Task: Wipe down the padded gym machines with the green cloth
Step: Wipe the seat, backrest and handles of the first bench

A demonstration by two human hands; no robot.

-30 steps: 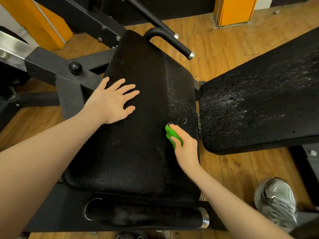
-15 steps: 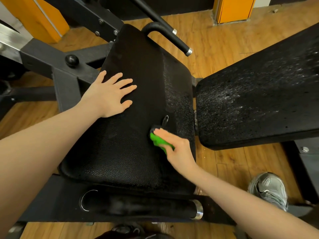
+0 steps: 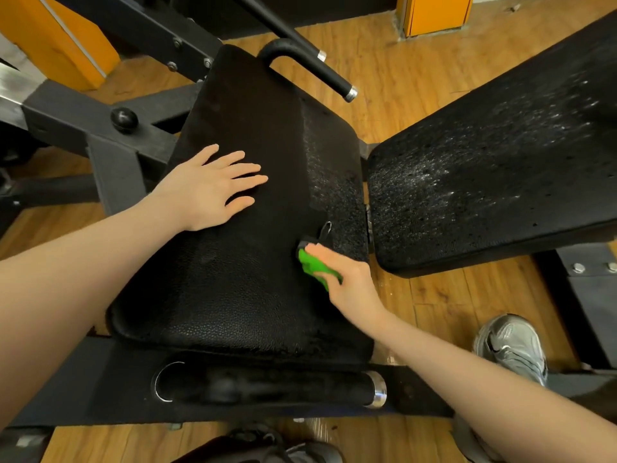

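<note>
Gym floor. Black padded seat (image 3: 240,262) on bolted steel frame (image 3: 110,135), second worn pad (image 3: 494,168) just beside it. Curved handle bar (image 3: 310,66) with chrome end cap, foam roller (image 3: 267,384) at seat's near edge. Wood-plank floor (image 3: 394,85), orange pillars (image 3: 437,13) behind. Trainer (image 3: 510,347) on floor at right.

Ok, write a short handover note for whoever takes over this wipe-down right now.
Left hand: open, flat on the upper part of the black seat pad, bracing.
Right hand: grips the green cloth, pressed to the seat pad's right side beside a small tear.
Done: cannot tell how much of this pad is already wiped.
Left: the speckled strip along the seat pad's right edge, then the second pad to the right, which shows many pale specks across its surface.
</note>
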